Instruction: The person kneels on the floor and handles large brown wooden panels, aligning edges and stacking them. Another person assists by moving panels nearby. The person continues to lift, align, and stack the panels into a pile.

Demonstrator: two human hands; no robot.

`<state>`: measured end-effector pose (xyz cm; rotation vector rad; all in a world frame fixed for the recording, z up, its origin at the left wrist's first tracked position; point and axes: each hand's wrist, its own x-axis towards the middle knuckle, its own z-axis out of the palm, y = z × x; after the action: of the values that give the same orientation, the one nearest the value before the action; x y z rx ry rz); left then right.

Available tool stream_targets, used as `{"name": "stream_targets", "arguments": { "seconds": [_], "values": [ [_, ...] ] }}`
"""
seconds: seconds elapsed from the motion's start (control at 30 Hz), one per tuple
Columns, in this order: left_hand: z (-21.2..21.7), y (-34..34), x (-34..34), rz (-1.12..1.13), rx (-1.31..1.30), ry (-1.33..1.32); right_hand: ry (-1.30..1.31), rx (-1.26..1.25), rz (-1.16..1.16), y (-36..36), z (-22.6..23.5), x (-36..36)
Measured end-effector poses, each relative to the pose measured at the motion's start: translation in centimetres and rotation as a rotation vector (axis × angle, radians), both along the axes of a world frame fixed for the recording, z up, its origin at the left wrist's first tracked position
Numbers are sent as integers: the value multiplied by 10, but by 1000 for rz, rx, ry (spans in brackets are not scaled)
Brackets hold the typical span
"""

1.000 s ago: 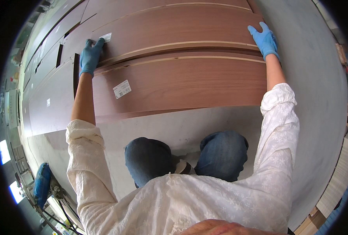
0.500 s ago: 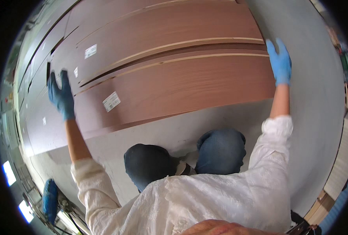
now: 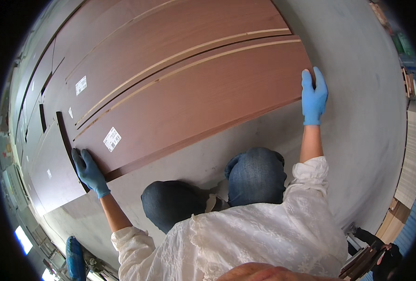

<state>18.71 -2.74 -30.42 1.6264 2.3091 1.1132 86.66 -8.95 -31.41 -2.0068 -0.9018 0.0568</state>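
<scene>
A long brown wooden panel, with a pale strip along its far edge and a white label near its left end, lies crosswise in front of my knees. My blue-gloved left hand grips its left end near the front corner. At the opposite end, my blue-gloved right hand holds the short edge, thumb on the panel side and fingers along the outside. The undersides of both grips are hidden. Just beyond lies a similar brown panel, separated by a narrow dark gap.
More brown panels lie to the left, across a dark gap from the held one. Grey floor extends to the right and under my knees. Stacked boards stand at the far right. A blue wrapped object is at lower left.
Both hands have come down onto the ends of the near panel. A wide dark gap now shows between it and the left panel. The view has shifted too.
</scene>
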Motion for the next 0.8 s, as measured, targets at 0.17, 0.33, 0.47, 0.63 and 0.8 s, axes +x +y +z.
{"name": "stream_targets", "arguments": {
  "seconds": [0.17,0.33,0.47,0.63,0.8],
  "values": [
    [-6,1,-1,1,48,44,-11,-27,34,6,0,5],
    [-2,-1,2,2,28,30,178,-32,18,4,7,11],
    [-5,-2,3,-5,57,51,110,-27,57,4,10,11],
    [-5,-5,-4,-1,62,79,58,-56,61,2,2,9],
    [-7,-10,-8,50,33,69,225,-43,123,3,3,10]
  ]
}}
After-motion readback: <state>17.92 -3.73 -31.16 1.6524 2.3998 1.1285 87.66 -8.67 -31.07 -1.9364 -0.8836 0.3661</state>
